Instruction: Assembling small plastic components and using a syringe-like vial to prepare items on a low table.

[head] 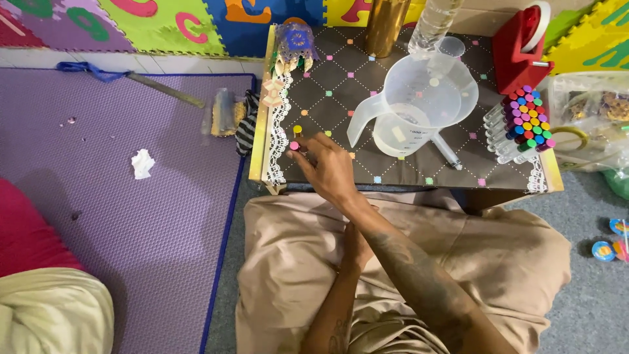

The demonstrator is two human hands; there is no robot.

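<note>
Head view shows the right hand (pixel 327 169) crossing over to pinch a pink-capped tube (pixel 294 145) at the low table (pixel 393 172)'s left edge, best lifted upright, while the left hand (pixel 356 246), grip hidden, rests underneath.

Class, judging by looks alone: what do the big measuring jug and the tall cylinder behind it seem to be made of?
Measuring jug: probably translucent plastic with a frosted, milky finish, since the patterned tabletop shows faintly through it. Tall cylinder: looks like polished golden metal, shiny with bright vertical reflections, though metallic-coated plastic is possible.

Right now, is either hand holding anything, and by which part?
The right hand pinches a small pink-capped tube near its cap, at the table's left edge. The left hand holds nothing visible.
</note>
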